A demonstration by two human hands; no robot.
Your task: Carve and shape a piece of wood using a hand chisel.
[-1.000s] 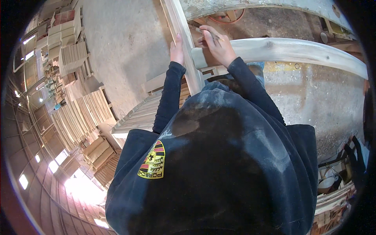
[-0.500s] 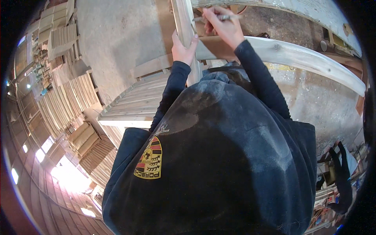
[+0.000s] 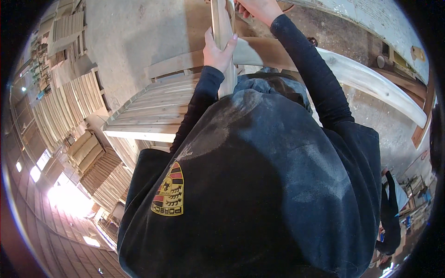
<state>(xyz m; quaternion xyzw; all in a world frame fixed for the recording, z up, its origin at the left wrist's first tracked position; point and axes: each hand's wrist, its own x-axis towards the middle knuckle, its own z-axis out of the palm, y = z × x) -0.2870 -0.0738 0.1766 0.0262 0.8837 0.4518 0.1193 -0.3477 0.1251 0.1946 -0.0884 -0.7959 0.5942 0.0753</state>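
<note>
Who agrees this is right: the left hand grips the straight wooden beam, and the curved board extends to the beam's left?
The left hand grips the straight wooden beam, but the head view shows the curved board extending to the beam's right, not left.

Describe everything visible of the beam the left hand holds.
The beam is long, straight, pale, flat-faced and wooden-looking. It runs from the picture's top edge to the person's sweatshirt, both ends out of sight. The left hand clasps it, thumb on its right side. A curved board lies close on its right; the right hand's contact is unclear.
</note>
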